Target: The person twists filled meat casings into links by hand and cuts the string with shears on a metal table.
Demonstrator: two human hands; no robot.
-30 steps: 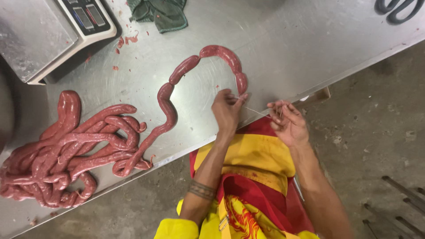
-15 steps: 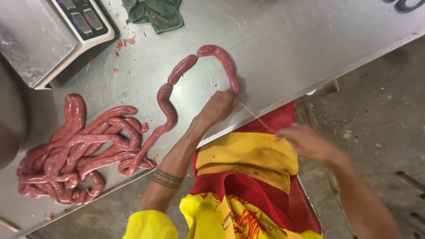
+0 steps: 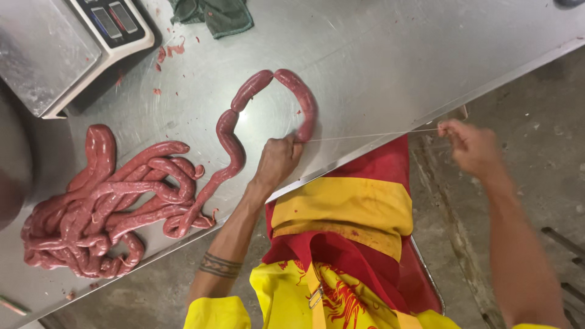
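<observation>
A steel desk (image 3: pixel 390 55) runs slantwise before me, with bare concrete floor (image 3: pixel 536 91) beyond its near edge. My left hand (image 3: pixel 277 161) rests on the desk close to that near edge, fingers (image 3: pixel 294 149) closed tight on the end of the sausage chain (image 3: pixel 268 109), which loops up toward the middle of the desk and back down to my grip. A thin string (image 3: pixel 365 136) runs taut from there out past the near edge to my right hand (image 3: pixel 472 149), held over the floor with its fingers pinched shut on the string. The chain trails off toward the left end of the desk into a tangled pile of sausage (image 3: pixel 103 201). At the far left corner stands a weighing scale (image 3: pixel 67 45); a dark green cloth (image 3: pixel 213 15) lies by the far edge. Small red meat scraps (image 3: pixel 167 52) dot the steel beside the scale.
</observation>
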